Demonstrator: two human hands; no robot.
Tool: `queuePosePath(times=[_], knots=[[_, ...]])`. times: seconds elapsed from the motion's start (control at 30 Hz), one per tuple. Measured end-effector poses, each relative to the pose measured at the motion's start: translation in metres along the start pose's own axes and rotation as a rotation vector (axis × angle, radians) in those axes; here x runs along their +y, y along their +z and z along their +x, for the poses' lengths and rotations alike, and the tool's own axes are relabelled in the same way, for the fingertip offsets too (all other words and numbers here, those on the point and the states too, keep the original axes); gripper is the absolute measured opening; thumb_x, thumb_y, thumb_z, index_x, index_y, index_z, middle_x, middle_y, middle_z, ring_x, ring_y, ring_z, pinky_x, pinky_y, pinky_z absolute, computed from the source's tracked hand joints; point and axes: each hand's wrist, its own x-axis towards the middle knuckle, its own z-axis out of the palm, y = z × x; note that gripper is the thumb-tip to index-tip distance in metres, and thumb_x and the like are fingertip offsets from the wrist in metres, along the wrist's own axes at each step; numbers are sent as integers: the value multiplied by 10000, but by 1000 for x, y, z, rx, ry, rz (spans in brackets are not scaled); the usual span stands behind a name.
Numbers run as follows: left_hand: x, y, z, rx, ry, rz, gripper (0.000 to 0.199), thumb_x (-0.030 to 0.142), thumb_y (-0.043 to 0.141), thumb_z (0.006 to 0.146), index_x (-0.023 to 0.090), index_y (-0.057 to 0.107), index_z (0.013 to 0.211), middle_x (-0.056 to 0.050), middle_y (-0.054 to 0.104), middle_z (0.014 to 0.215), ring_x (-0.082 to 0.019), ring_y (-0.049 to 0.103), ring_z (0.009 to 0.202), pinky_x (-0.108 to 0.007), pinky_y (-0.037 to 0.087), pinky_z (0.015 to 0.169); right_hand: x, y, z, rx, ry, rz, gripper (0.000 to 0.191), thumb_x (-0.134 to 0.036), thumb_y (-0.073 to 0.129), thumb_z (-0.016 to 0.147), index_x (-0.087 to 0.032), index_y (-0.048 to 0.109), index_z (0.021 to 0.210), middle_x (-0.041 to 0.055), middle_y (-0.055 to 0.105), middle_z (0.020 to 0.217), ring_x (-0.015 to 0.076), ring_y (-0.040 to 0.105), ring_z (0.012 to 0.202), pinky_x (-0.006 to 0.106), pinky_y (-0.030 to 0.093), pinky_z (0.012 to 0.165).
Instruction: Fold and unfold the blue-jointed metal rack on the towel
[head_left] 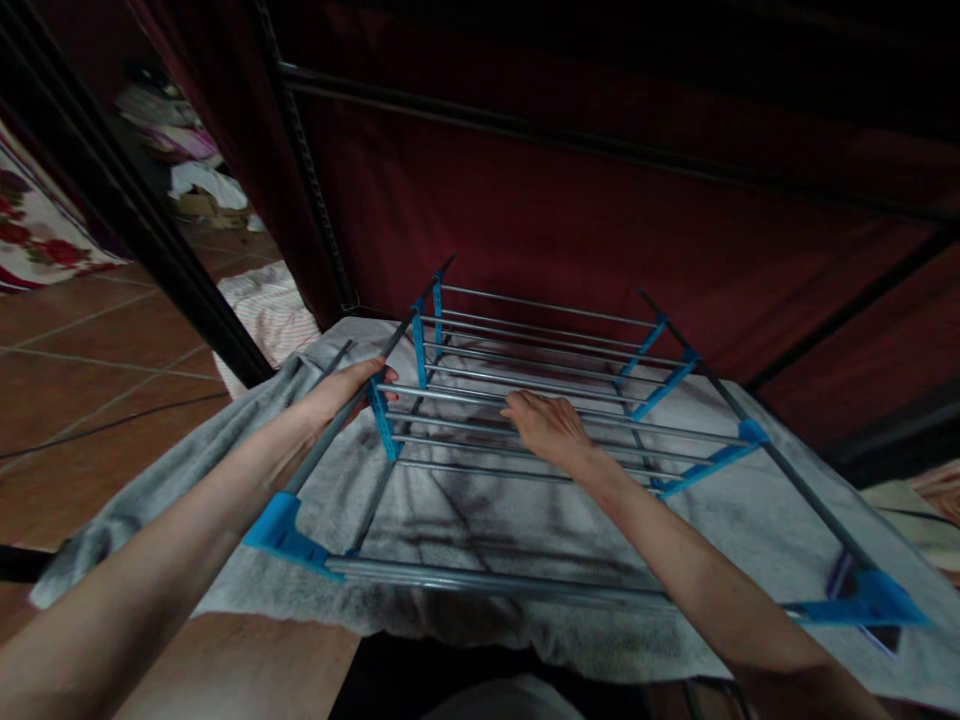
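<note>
A shoe rack (pixel 525 580) of grey metal rods and blue plastic brackets lies on a grey blanket (pixel 465 515). My left hand (pixel 356 388) is closed around its long left side pole, right at a blue bracket (pixel 384 425); the fingertips curl out on the bracket's far side. Over the middle of the rack, my right hand (pixel 547 420) has its fingers bent over a thin crossbar (pixel 465 396). Its fingertips are partly hidden below the bar. Closest to me, blue end brackets (pixel 289 535) sit at both corners of the frame.
Behind the rack hangs a dark red fabric panel (pixel 600 220) with dark metal bars (pixel 480 110) across it. A phone-like dark object (pixel 881 635) lies under the right corner bracket. To the left are a tiled floor (pixel 97 350), a cable (pixel 112 428) and piled cloths (pixel 206 185).
</note>
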Motion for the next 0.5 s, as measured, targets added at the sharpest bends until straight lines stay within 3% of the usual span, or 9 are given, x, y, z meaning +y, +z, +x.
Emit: queuePosePath(times=[0.3,0.5], knots=[[-3,-6,11,54,-23,2,99,242,602,888,148,633,886,-15,696,797,-159,657,589,-273,578,593,5,-17,11,-162,17,69,340,-424,333,1074,-264,631,1107,38,738,1068,232,680,989,305,440,758],[-7,-12,18,60,-8,92,91,254,590,887,190,650,865,-10,713,836,-174,673,673,-292,615,636,-8,5,0,102,44,15,333,-370,323,1088,-208,611,1118,76,698,1149,221,617,1087,353,425,958]])
